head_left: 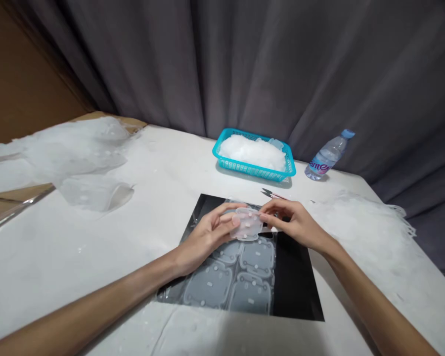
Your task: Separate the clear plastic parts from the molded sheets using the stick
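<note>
My left hand (205,236) holds a small translucent, rounded-rectangular silicone-like piece (248,225) with raised white dots, its thumb lying on the near face. The fingertips of my right hand (300,225) pinch at the right edge of that piece; exactly what lies between them is too small to make out. Below both hands, a clear sheet of joined moulded pieces (209,284) rests on a black board (294,291). Just beyond my right fingers lie small thread snips (270,193), partly covered by the hand.
A turquoise basket (255,174) full of whitish translucent pieces stands at the back. To its right is a water bottle (324,158). Clear plastic sheets (77,148) are heaped at the left, and translucent scraps (371,227) spread over the right side of the white table (166,158).
</note>
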`<move>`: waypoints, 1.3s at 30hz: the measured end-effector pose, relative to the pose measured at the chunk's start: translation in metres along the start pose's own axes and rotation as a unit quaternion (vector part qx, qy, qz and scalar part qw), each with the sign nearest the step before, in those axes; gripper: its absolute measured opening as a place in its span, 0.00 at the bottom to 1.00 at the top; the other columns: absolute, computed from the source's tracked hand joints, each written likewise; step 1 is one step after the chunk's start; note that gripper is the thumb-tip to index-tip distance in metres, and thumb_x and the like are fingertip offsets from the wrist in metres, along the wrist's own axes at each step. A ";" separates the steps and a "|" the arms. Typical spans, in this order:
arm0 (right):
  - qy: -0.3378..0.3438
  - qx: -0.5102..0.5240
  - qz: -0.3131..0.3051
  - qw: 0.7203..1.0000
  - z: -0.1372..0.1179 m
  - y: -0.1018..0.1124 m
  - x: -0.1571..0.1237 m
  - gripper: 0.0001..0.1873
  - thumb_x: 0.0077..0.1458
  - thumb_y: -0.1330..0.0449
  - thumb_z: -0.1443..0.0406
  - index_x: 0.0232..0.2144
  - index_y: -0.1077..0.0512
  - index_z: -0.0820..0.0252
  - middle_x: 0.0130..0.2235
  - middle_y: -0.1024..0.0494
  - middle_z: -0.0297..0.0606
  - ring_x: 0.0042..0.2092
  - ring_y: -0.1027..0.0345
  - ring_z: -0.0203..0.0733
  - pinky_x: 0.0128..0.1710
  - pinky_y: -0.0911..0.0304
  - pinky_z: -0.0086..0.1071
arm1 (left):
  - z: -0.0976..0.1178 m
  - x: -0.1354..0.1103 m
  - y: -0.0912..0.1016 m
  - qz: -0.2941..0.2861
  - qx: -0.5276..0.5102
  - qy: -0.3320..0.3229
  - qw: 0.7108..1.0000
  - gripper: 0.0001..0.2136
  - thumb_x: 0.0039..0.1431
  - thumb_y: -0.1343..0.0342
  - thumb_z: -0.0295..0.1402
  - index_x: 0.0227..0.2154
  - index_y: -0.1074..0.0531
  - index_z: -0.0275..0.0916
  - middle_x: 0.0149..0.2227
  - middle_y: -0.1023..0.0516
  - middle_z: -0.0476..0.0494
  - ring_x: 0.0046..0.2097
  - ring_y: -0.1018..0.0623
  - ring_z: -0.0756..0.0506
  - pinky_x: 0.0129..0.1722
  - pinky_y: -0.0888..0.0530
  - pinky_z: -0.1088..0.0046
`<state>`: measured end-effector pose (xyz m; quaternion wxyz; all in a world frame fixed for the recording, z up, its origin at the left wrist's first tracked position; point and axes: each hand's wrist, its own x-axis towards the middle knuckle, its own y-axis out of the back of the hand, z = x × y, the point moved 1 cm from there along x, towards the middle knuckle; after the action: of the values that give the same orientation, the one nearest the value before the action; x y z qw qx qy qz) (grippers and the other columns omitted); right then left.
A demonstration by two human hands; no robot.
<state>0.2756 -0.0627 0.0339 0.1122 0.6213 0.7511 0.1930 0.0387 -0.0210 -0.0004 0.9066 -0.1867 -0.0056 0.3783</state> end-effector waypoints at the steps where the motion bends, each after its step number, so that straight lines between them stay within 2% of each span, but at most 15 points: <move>1: 0.009 -0.017 0.010 1.000 -0.003 0.001 0.000 0.13 0.65 0.37 0.55 0.40 0.21 0.58 0.35 0.19 0.36 0.32 0.26 0.37 0.31 0.35 0.30 | 0.000 0.000 0.004 -0.005 0.031 -0.012 0.999 0.20 0.70 0.40 0.41 0.60 0.32 0.44 0.58 0.21 0.37 0.59 0.21 0.38 0.63 0.29 0.57; 5: 0.060 -0.065 0.101 0.991 -0.011 0.016 0.020 0.14 0.67 0.40 0.54 0.42 0.23 0.57 0.35 0.21 0.36 0.29 0.28 0.36 0.31 0.34 0.31 | 0.007 0.000 0.022 -0.050 0.207 -0.075 0.974 0.23 0.70 0.41 0.43 0.63 0.38 0.49 0.66 0.29 0.38 0.67 0.29 0.37 0.69 0.34 0.51; 9: 0.079 -0.116 0.226 0.964 -0.007 0.048 0.078 0.19 0.64 0.41 0.49 0.40 0.25 0.59 0.34 0.22 0.37 0.27 0.31 0.37 0.29 0.34 0.32 | 0.018 -0.006 0.037 -0.115 0.441 -0.092 0.885 0.25 0.70 0.41 0.42 0.66 0.39 0.52 0.68 0.33 0.40 0.67 0.30 0.36 0.68 0.33 0.51; 12: 0.069 -0.147 0.289 0.943 0.002 0.067 0.118 0.20 0.65 0.46 0.49 0.41 0.27 0.60 0.38 0.23 0.42 0.29 0.31 0.40 0.33 0.32 0.37 | 0.025 -0.013 0.041 -0.140 0.518 -0.134 0.833 0.23 0.71 0.43 0.41 0.65 0.37 0.52 0.65 0.29 0.41 0.65 0.27 0.37 0.66 0.30 0.55; 14: 0.063 -0.168 0.322 0.929 0.007 0.068 0.126 0.19 0.66 0.46 0.51 0.44 0.28 0.61 0.45 0.24 0.47 0.34 0.30 0.43 0.40 0.31 0.42 | 0.027 -0.017 0.042 -0.132 0.542 -0.157 0.815 0.20 0.72 0.44 0.42 0.64 0.36 0.51 0.63 0.27 0.41 0.63 0.25 0.37 0.63 0.27 0.57; 16: 0.062 -0.182 0.322 0.927 0.010 0.059 0.113 0.19 0.66 0.45 0.52 0.47 0.29 0.60 0.47 0.26 0.49 0.38 0.30 0.46 0.45 0.32 0.45 | 0.026 -0.020 0.041 -0.118 0.566 -0.170 0.798 0.19 0.71 0.44 0.41 0.61 0.35 0.49 0.63 0.27 0.41 0.62 0.25 0.37 0.63 0.27 0.56; 18: 0.066 -0.190 0.274 0.940 0.010 0.043 0.083 0.18 0.66 0.44 0.51 0.46 0.29 0.59 0.44 0.25 0.46 0.39 0.30 0.47 0.45 0.32 0.44 | 0.023 -0.021 0.038 -0.105 0.595 -0.178 0.777 0.17 0.71 0.45 0.39 0.59 0.35 0.47 0.62 0.27 0.41 0.62 0.26 0.36 0.63 0.28 0.52; 21: 0.065 -0.199 0.124 0.970 0.007 0.018 0.026 0.14 0.62 0.36 0.51 0.37 0.26 0.54 0.39 0.23 0.38 0.42 0.28 0.47 0.45 0.32 0.39 | 0.018 -0.022 0.032 -0.086 0.620 -0.171 0.761 0.17 0.69 0.45 0.37 0.59 0.36 0.44 0.61 0.28 0.39 0.62 0.27 0.34 0.63 0.29 0.50; 23: 0.012 -0.217 -0.026 0.976 0.006 0.007 -0.007 0.14 0.62 0.35 0.51 0.40 0.27 0.53 0.44 0.24 0.38 0.48 0.30 0.48 0.50 0.34 0.39 | 0.017 -0.024 0.029 -0.072 0.620 -0.156 0.765 0.18 0.68 0.44 0.38 0.58 0.37 0.43 0.60 0.29 0.38 0.61 0.28 0.34 0.61 0.28 0.50; 25: -0.062 -0.195 -0.072 0.976 0.006 0.004 -0.028 0.14 0.63 0.35 0.52 0.42 0.30 0.53 0.44 0.26 0.36 0.45 0.32 0.45 0.47 0.35 0.37 | 0.018 -0.024 0.029 -0.060 0.608 -0.145 0.778 0.20 0.68 0.43 0.42 0.58 0.36 0.42 0.59 0.30 0.37 0.61 0.27 0.33 0.61 0.27 0.50; 28: -0.140 -0.144 -0.074 0.977 0.007 0.007 -0.041 0.12 0.64 0.37 0.56 0.41 0.34 0.54 0.39 0.29 0.33 0.39 0.35 0.41 0.40 0.38 0.34 | 0.024 -0.023 0.034 -0.054 0.565 -0.117 0.815 0.21 0.68 0.43 0.47 0.57 0.35 0.44 0.58 0.30 0.38 0.60 0.26 0.35 0.61 0.26 0.52; 32: -0.181 -0.114 -0.111 0.971 0.007 0.018 -0.051 0.08 0.67 0.41 0.59 0.38 0.34 0.54 0.33 0.34 0.29 0.34 0.41 0.39 0.35 0.43 0.32 | 0.030 -0.015 0.047 -0.050 0.507 -0.095 0.855 0.25 0.67 0.41 0.50 0.61 0.36 0.46 0.58 0.27 0.38 0.59 0.24 0.36 0.61 0.26 0.54; 34: -0.174 -0.134 -0.117 0.969 0.005 0.023 -0.058 0.09 0.69 0.41 0.57 0.38 0.32 0.54 0.33 0.34 0.30 0.35 0.41 0.38 0.35 0.43 0.32 | 0.031 -0.011 0.052 -0.057 0.532 -0.110 0.837 0.29 0.67 0.41 0.52 0.65 0.39 0.46 0.61 0.29 0.37 0.62 0.26 0.35 0.63 0.27 0.53; 36: -0.150 -0.143 -0.099 0.973 0.002 0.025 -0.062 0.10 0.70 0.43 0.56 0.38 0.30 0.54 0.35 0.31 0.31 0.36 0.39 0.39 0.36 0.42 0.33 | 0.028 -0.009 0.053 -0.073 0.588 -0.138 0.794 0.32 0.66 0.42 0.56 0.66 0.40 0.46 0.65 0.31 0.36 0.66 0.31 0.33 0.66 0.32 0.50; 39: -0.077 -0.077 0.018 0.994 -0.001 0.019 -0.059 0.11 0.71 0.44 0.54 0.40 0.32 0.54 0.35 0.31 0.31 0.34 0.36 0.38 0.36 0.37 0.33 | 0.020 -0.012 0.047 -0.079 0.650 -0.182 0.733 0.38 0.64 0.45 0.60 0.68 0.42 0.43 0.69 0.36 0.33 0.70 0.36 0.30 0.70 0.37 0.47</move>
<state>0.3039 -0.1178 0.0387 0.2136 0.6369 0.7122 0.2034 -0.0047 0.0079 0.0039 0.8151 0.5220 0.0619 0.2436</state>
